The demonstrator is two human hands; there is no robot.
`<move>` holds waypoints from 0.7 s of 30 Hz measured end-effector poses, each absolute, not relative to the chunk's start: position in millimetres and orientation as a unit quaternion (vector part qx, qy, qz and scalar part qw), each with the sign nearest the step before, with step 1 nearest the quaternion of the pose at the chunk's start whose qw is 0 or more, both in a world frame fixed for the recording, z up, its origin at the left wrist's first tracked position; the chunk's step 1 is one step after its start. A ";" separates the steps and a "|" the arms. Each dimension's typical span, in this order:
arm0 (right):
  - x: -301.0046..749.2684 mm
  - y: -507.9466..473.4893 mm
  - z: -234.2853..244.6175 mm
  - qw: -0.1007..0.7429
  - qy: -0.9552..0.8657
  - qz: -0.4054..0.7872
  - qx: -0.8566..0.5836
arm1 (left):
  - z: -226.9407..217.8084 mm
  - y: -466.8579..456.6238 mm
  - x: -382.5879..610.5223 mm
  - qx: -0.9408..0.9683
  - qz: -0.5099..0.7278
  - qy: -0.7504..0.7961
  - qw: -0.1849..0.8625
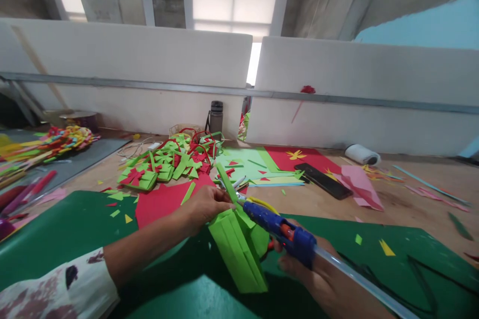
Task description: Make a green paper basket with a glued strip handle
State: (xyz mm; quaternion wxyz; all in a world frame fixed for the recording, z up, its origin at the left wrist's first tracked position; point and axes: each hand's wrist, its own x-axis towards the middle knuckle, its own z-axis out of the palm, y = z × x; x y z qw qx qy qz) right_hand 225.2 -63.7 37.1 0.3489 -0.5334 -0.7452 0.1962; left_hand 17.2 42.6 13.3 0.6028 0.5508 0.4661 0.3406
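The left hand [204,207] was closed in a pinch, thumb and fingers pressed together on the top edge of the folded green paper [237,249], just where a narrow green strip [226,182] stuck up from it. The right hand [318,269] was curled tight round the grip of the blue glue gun [284,232] (the fingers mostly hidden behind the gun's body). The gun's long axis ran on a slant from lower right to upper left. Its nozzle pointed up and left at the top of the paper, close by the left fingertips, and the clear glue stick [366,284] trailed out of its back towards the lower right. The paper hung tilted above a dark green sheet [67,229] on the tabletop [318,199], its length running down and to the right.
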 end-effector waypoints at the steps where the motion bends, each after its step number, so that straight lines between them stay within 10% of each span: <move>1: 225.6 -64.4 36.3 0.350 -0.743 0.195 -0.537 | 12.7 43.0 17.0 0.557 0.339 0.464 0.600; 21: 226.7 -63.9 29.0 0.363 -0.732 0.223 -0.531 | 19.5 37.7 18.0 0.582 0.323 0.458 0.589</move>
